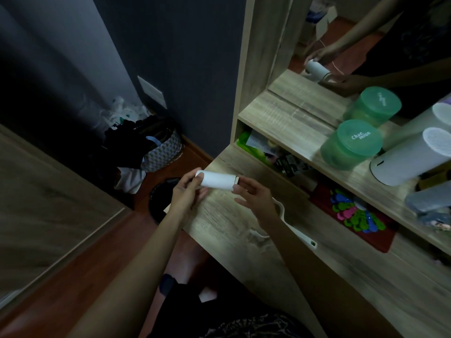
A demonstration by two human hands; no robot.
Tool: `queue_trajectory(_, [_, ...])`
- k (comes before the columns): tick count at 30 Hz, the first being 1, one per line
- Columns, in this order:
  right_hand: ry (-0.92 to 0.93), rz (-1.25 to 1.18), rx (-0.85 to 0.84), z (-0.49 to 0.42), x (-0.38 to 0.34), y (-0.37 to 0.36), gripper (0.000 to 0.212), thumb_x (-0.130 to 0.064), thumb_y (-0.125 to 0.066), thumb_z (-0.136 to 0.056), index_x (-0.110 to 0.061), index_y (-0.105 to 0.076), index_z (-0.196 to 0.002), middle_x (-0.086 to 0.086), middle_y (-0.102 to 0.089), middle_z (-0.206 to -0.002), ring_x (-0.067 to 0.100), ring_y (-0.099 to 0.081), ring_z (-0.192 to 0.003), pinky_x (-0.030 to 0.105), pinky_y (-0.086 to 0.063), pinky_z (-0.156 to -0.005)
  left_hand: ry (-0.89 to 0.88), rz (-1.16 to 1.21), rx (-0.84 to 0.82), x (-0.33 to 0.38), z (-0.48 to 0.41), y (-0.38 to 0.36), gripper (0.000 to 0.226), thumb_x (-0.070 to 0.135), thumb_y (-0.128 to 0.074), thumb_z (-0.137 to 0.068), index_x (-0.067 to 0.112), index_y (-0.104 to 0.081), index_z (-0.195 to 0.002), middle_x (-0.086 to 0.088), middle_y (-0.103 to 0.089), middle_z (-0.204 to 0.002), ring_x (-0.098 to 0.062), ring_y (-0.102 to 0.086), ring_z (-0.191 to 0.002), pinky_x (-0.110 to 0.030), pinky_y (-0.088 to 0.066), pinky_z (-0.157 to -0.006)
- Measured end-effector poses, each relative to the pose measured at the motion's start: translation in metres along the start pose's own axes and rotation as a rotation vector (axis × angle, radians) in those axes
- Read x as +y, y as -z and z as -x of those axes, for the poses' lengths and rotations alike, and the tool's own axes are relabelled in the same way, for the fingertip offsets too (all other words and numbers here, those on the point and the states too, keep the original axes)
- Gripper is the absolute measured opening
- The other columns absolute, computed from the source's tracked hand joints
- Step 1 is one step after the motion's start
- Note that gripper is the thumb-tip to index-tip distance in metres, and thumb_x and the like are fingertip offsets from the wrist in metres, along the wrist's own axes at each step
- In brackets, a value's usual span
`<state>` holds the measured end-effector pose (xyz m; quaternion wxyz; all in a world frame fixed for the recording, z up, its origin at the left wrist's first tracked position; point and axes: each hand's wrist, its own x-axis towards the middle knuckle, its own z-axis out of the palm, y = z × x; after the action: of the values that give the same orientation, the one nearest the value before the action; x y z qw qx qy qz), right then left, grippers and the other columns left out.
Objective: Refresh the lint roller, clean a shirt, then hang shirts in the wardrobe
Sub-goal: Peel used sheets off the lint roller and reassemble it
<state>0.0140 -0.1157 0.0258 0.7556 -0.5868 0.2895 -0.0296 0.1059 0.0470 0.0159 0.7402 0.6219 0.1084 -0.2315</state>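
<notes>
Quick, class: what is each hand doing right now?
Left hand: closed on the free end of the white lint roller.
Right hand: fingers loosely around the roller's handle end; firm grip cannot be told.

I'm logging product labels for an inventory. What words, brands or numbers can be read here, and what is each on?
"Char miss" in white, on the lid of the green jar on the shelf.
Its mirror reflection shows a white mark too blurred to read.
The printed paper and dark packet under the shelf carry print too small to read.
The lint roller shows no text.
</notes>
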Motion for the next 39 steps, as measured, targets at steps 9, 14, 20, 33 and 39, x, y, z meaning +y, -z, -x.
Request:
queue_trajectory(9, [0.026,-0.046,-0.001,0.002,-0.009,-0.002,0.035,-0.007,-0.065,-0.085,-0.015,-0.061,-0.119,0.003,-0.063,-0.117,0.017,-0.063,-0.106,0.023,-0.057,-0.074,0.015,0.063,-0.028,0.002,0.001,-0.005,0.028,0.017,-0.063,-0.091,0.015,-0.064,-0.119,-0.004,-0.063,-0.120,-0.010,-0.070,-0.093,-0.024,-0.058,-0.075])
queue_trajectory(14, [0.073,-0.094,0.056,0.000,-0.008,0.000,0.029,-0.006,-0.064,-0.085,-0.014,-0.064,-0.113,0.006,-0.065,-0.114,0.017,-0.064,-0.104,0.027,-0.058,-0.077,0.081,-0.028,-0.055,0.001,0.001,-0.004,0.030,0.021,-0.065,-0.090,0.013,-0.063,-0.118,-0.011,-0.071,-0.092,-0.016,-0.065,-0.061,-0.022,-0.055,-0.066])
queue_trajectory(20, [0.087,-0.064,0.092,-0.006,-0.009,0.013,0.022,-0.006,-0.060,-0.088,-0.006,-0.065,-0.109,0.007,-0.068,-0.106,0.012,-0.066,-0.096,0.021,-0.057,-0.072,0.132,-0.360,-0.297,0.005,0.004,0.003,0.033,0.026,-0.072,-0.084,0.012,-0.065,-0.113,-0.016,-0.072,-0.084,-0.015,-0.063,-0.058,-0.020,-0.053,-0.066])
queue_trajectory(33, [0.096,0.133,0.045,-0.007,-0.008,0.020,0.020,-0.014,-0.060,-0.090,-0.011,-0.066,-0.108,0.004,-0.068,-0.109,0.011,-0.065,-0.099,0.019,-0.056,-0.072,0.083,-0.625,-0.542,0.011,0.003,-0.012,0.040,0.028,-0.076,-0.081,0.020,-0.065,-0.119,-0.014,-0.066,-0.103,-0.018,-0.067,-0.092,-0.027,-0.058,-0.075])
queue_trajectory(39, [0.160,0.312,0.083,-0.003,-0.013,0.051,0.033,-0.027,-0.058,-0.092,-0.017,-0.058,-0.123,-0.003,-0.064,-0.112,0.009,-0.062,-0.103,0.026,-0.054,-0.081,0.145,-0.465,-0.469,0.010,0.000,-0.008,0.042,0.022,-0.072,-0.084,0.012,-0.061,-0.122,-0.012,-0.064,-0.108,-0.018,-0.070,-0.092,-0.030,-0.059,-0.074])
